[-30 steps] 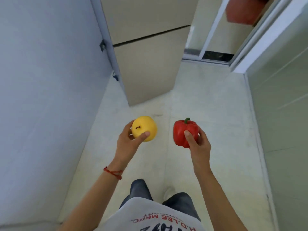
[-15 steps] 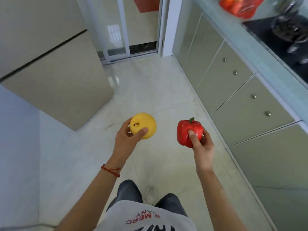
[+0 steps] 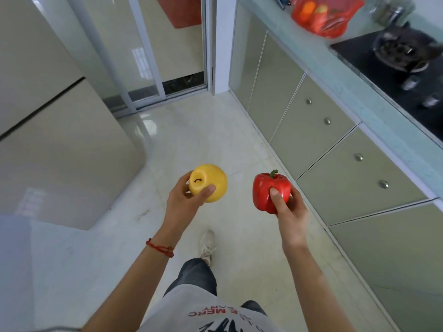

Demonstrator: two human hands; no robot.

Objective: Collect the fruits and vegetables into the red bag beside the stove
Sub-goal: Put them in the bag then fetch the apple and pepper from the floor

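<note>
Fingers L hand (image 3: pixel 183 200) clamped on yellow apple (image 3: pixel 208 182) | R hand (image 3: pixel 288 209) on red pepper (image 3: pixel 269 191) | red bag (image 3: pixel 323 14) on counter (image 3: pixel 359 92)

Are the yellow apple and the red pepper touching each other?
Apart. The head view shows the apple in the left hand and the pepper in the right hand, with bare floor plainly visible between them.

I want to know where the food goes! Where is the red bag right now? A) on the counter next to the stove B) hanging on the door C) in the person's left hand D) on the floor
A: the red bag sits on the counter beside the stove, with produce already inside.
</note>
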